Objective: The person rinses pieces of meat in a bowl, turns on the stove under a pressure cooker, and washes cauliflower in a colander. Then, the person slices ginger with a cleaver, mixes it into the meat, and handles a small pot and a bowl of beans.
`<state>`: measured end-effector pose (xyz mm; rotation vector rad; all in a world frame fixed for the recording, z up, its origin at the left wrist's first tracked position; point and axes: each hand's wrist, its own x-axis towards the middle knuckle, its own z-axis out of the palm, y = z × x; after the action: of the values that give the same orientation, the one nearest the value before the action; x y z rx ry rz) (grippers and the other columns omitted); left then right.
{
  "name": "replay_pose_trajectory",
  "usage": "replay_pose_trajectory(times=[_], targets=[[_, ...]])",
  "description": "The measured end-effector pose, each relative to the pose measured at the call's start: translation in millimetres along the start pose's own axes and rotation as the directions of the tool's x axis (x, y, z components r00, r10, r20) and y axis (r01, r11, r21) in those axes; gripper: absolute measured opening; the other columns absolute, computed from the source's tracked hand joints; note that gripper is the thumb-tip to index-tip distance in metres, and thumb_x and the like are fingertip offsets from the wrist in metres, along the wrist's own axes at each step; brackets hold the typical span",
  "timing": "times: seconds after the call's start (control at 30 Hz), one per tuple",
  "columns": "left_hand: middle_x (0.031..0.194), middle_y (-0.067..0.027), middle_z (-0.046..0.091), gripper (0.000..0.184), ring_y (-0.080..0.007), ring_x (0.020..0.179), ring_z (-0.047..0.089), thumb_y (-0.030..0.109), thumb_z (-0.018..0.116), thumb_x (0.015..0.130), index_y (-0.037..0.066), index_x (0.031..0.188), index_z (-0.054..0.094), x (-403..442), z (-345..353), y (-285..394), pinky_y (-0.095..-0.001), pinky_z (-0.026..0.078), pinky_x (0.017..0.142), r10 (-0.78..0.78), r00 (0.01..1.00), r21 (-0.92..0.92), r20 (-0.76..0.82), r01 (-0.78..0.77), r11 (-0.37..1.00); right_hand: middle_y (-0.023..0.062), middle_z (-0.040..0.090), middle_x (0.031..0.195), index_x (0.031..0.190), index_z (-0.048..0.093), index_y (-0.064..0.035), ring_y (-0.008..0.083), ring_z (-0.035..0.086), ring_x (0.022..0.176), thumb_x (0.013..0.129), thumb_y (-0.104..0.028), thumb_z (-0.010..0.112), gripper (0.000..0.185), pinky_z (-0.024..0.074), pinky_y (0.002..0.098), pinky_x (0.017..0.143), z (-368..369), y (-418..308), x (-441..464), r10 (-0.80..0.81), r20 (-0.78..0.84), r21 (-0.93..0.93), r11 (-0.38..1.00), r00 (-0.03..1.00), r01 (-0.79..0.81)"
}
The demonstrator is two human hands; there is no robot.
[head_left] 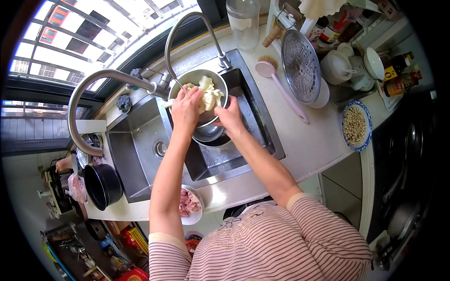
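Pale cauliflower florets (206, 96) fill a round metal bowl (220, 83) above the divider and right basin of the sink. My left hand (185, 108) reaches over the bowl's left side, its fingers curled around a piece of cauliflower. On the opposite side, my right hand (230, 117) grips the bowl's rim, thumb on top and the other fingers partly hidden beneath. Under that bowl, a second shiny metal bowl (208, 134) shows in part. A thin curved faucet (202, 15) arches down toward the cauliflower.
A double steel sink (133, 145) has a large faucet (77, 100) over its left basin. Raw meat pieces fill a white bowl (199, 216) at the counter's front edge. Rightward are a pink brush (288, 100), a perforated metal disc (300, 65) and a bowl of beans (355, 125). A black pot (103, 186) stands left.
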<state>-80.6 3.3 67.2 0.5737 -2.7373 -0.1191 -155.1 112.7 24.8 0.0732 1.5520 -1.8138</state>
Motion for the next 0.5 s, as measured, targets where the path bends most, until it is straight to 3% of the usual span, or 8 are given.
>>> replay_pose_trajectory(times=[0.07,0.1,0.2,0.27,0.33,0.37,0.5], targets=[[0.109,-0.0071,0.063,0.025,-0.0314,0.114,0.052,0.005,0.054,0.075,0.01,0.096,0.067,1,5,7,-0.0375,0.045,0.09,-0.017,1.0,-0.06,-0.026,0.016,0.998,0.0156,0.056,0.104,0.117,0.046,0.001,0.0226,0.063,0.074,0.064,-0.008,0.063,0.056,0.0524,0.0308,0.044,-4,-1,1,0.014,-0.011,0.024,1.0,1.0,-0.014],[0.109,-0.008,0.063,0.025,-0.0314,0.111,0.053,0.003,0.054,0.075,0.009,0.095,0.066,-1,5,10,-0.0379,0.045,0.091,0.009,0.999,-0.021,0.037,-0.008,1.0,0.0156,0.054,0.107,0.118,0.045,0.0008,0.0221,0.062,0.078,0.065,-0.007,0.063,0.056,0.0527,0.031,0.045,-9,-4,2,0.043,0.007,-0.004,0.999,0.999,-0.043],[0.109,-0.009,0.062,0.025,-0.0296,0.11,0.055,0.0,0.054,0.075,0.007,0.095,0.066,-11,-5,26,-0.0386,0.046,0.09,-0.044,0.999,-0.182,-0.012,0.041,0.982,0.0121,0.054,0.104,0.123,0.035,-0.0037,0.0213,0.061,0.081,0.066,-0.001,0.056,0.06,0.0553,0.0327,0.049,-17,-2,6,0.049,0.03,0.018,0.999,0.998,-0.049],[0.102,-0.0118,0.064,0.024,-0.0265,0.096,0.061,-0.002,0.053,0.078,0.005,0.097,0.065,-14,-5,27,-0.0337,0.048,0.082,-0.209,0.977,-0.322,-0.052,0.182,0.929,0.0118,0.054,0.103,0.123,0.035,-0.004,0.02,0.062,0.078,0.067,-0.002,0.056,0.06,0.0549,0.0318,0.049,-20,1,6,0.043,0.02,0.018,0.999,0.999,-0.043],[0.096,-0.0128,0.065,0.023,-0.0247,0.087,0.064,-0.003,0.053,0.079,0.004,0.098,0.065,-11,-6,27,-0.0302,0.049,0.076,-0.399,0.917,-0.504,-0.005,0.342,0.793,0.0123,0.054,0.104,0.123,0.035,-0.004,0.0199,0.062,0.079,0.067,-0.002,0.056,0.06,0.0548,0.0316,0.048,-20,4,3,0.049,0.024,0.005,0.999,0.998,-0.049],[0.086,-0.0105,0.066,0.02,-0.0185,0.075,0.063,0.0,0.054,0.082,0.002,0.099,0.065,-7,-2,24,-0.0265,0.048,0.07,-0.435,0.899,-0.565,-0.049,0.335,0.754,0.0125,0.054,0.104,0.124,0.035,-0.004,0.0203,0.062,0.079,0.067,-0.002,0.056,0.06,0.0548,0.0317,0.049,-20,4,0,0.067,0.025,0.015,0.998,0.997,-0.067],[0.085,-0.0056,0.064,0.015,-0.0106,0.073,0.059,-0.002,0.055,0.084,-0.003,0.097,0.062,8,2,18,-0.0229,0.049,0.068,-0.666,0.713,-0.846,0.219,0.479,0.234,0.0145,0.051,0.109,0.121,0.038,-0.0014,0.0224,0.06,0.084,0.067,-0.005,0.059,0.058,0.0543,0.031,0.049,-22,1,-14,0.125,0.028,0.088,0.988,0.992,-0.127]])
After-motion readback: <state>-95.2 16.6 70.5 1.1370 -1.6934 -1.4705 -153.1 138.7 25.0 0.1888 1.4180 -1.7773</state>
